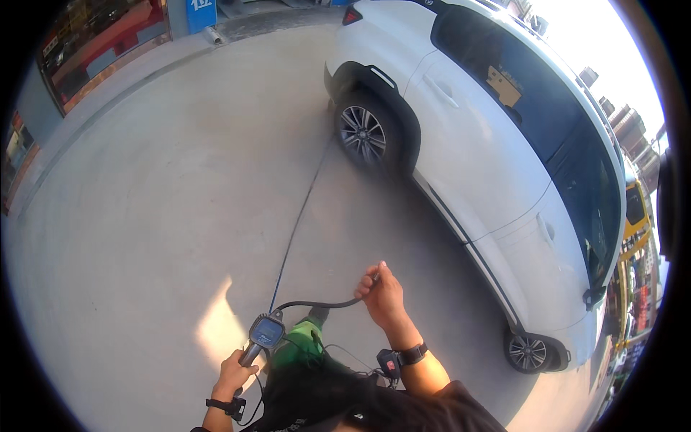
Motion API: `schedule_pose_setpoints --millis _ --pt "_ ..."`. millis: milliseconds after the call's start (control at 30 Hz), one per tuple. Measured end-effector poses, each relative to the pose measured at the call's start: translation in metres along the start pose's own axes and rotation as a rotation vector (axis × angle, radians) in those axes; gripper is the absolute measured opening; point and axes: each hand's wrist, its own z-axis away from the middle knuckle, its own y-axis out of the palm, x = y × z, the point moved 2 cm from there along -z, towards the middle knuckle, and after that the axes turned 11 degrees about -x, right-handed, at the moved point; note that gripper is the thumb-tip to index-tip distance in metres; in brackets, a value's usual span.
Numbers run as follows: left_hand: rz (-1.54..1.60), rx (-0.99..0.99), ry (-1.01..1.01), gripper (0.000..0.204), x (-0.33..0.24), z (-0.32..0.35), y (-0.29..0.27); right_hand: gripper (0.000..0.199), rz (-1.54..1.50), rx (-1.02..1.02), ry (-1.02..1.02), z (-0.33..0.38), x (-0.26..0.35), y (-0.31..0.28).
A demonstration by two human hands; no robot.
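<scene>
My left hand [235, 373] is closed around the handle of a tire inflator with a square digital gauge [268, 331], its screen facing up. A short black hose [327, 305] runs from the gauge across to my right hand [384, 294]. There my fingers are pinched on the hose's end, and the tip is mostly hidden by them. Both hands are well away from the white car [475, 137] on the right. Its nearer wheels, a wheel [363, 134] farther off and another wheel [529, 353] at the lower right, have spoked rims.
Concrete floor [165, 194] stretches to the left of the car, with a thin dark line [299, 216] running toward the farther wheel. A shopfront with glass [101, 43] stands at the upper left, beside a blue sign [201, 13]. Yellow machinery [635, 209] is beyond the car.
</scene>
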Motion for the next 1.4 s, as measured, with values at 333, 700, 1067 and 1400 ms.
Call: schedule_pose_setpoints --millis 333,700,1067,1400 --pt "-0.387 0.355 0.706 0.049 -0.126 -0.028 0.046 0.040 -0.822 -0.607 -0.468 0.189 -0.028 -0.233" --pt "-0.681 0.960 1.302 0.049 -0.263 -0.001 0.282 0.042 -1.218 -1.180 -1.147 0.335 -0.099 -0.360" --pt "-0.764 1.421 1.381 0.044 -0.322 0.177 0.473 0.035 -1.270 -1.426 -1.424 0.452 -0.117 -0.435" --pt "-0.662 1.570 1.580 0.044 -0.353 0.280 0.642 0.034 -1.325 -1.406 -1.547 0.477 -0.116 -0.571"
